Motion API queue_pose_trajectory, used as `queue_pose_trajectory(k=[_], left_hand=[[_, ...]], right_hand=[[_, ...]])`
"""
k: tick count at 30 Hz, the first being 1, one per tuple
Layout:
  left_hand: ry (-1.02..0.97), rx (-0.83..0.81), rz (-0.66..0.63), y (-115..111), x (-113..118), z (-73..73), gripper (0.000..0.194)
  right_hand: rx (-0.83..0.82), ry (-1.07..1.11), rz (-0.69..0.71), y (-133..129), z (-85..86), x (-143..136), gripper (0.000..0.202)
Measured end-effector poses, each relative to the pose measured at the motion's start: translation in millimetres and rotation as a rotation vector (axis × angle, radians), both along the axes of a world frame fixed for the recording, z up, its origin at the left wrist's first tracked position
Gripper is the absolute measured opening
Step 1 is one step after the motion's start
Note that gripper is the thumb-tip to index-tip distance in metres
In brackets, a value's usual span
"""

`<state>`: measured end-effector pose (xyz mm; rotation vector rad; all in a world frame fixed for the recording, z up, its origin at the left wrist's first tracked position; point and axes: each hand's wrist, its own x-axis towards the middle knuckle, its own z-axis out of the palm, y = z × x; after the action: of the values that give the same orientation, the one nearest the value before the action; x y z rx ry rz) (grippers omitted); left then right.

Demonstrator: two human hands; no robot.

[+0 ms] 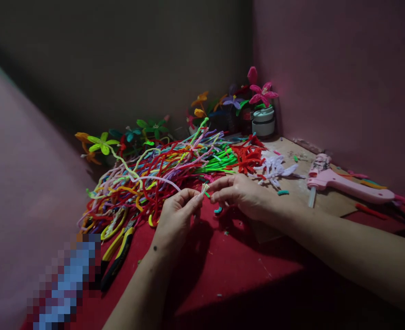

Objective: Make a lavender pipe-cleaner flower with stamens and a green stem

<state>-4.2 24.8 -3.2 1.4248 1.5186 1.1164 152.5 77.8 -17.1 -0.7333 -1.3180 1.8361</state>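
Observation:
My left hand (175,215) and my right hand (240,195) meet over a red cloth (223,266), fingertips pinching a small pale tuft with a green stem (205,189) between them. Just behind lies a big tangled pile of coloured pipe cleaners (161,174). A short teal piece (218,211) lies under my right hand.
A pink glue gun (343,183) rests on a board (329,201) at the right. Yellow-handled pliers (118,250) lie at the left. Finished pipe-cleaner flowers (262,94) and green ones (101,143) stand at the back by a small white pot (263,123). Pink walls close in on both sides.

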Motion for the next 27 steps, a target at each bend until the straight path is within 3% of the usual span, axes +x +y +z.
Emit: queue_pose_trajectory(k=[4,8,13,17,20,25,27], left_hand=[[-0.169,-0.049,-0.043,-1,3,-2.4,0.020],[-0.333,-0.098,-0.102,-2,6,-3.6,0.019],[-0.529,-0.174,-0.165,0,6,-7.6,0.015],[-0.568,-0.189,-0.191,-1,6,-7.5,0.015],[-0.446,-0.154,-0.167,-3,8,-2.7,0.014],[0.012,0.049,0.005,-8,17,-0.3,0.014],[0.095,0.115,0.042,-9,21,-3.1,0.015]], right_hand=[[0.096,0.074,0.000,-6,-5.4,-4,0.014],[0.066,0.127,-0.095,-6,-7.8,-7,0.012],[0.013,0.142,-0.075,-4,-13.0,-9,0.012],[0.028,0.149,-0.063,-4,-12.6,-8,0.009],[0.061,0.113,-0.098,-4,-9.8,-7,0.012],[0.182,-0.003,-0.190,-6,-6.8,-7,0.011],[0.224,-0.035,-0.223,-8,-6.1,-8,0.010]])
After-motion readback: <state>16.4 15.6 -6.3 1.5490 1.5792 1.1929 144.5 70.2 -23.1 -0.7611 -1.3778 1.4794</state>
